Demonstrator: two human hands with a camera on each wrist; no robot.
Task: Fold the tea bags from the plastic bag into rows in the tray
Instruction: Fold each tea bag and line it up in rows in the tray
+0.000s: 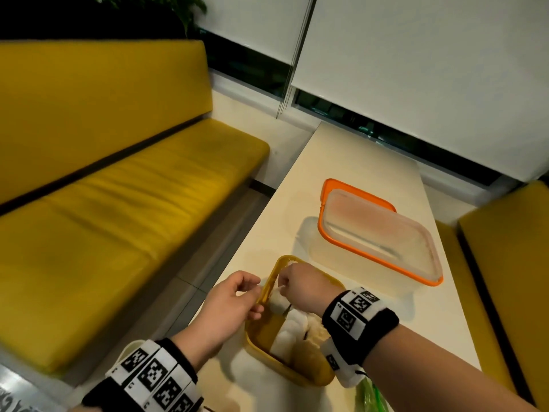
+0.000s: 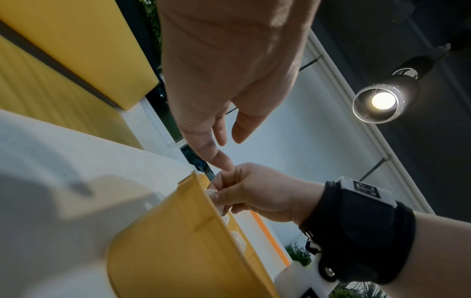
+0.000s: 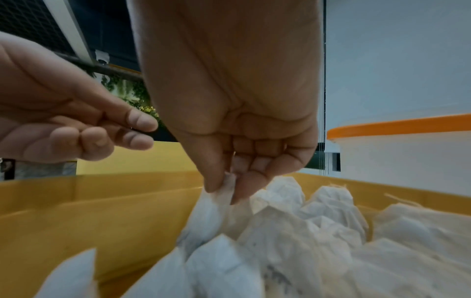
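A yellow tray [image 1: 267, 356] stands on the white table's near end, with several white tea bags [image 1: 292, 325] heaped inside it. My right hand [image 1: 282, 288] hangs over the tray's far left corner and pinches the top of one tea bag [image 3: 209, 217] between thumb and fingers, so the bag dangles into the tray. My left hand [image 1: 252, 295] hovers just outside the tray's left rim with its fingers loosely curled and nothing seen in them. In the left wrist view its index fingertip [image 2: 224, 163] reaches the right hand's knuckles. The pile of tea bags [image 3: 318, 231] fills the tray behind the held one.
A clear container with an orange lid [image 1: 380, 233] sits on the table [image 1: 341, 162] beyond the tray. A green plastic bag [image 1: 371, 394] shows at the bottom edge under my right forearm. Yellow benches [image 1: 118, 218] flank the table on both sides.
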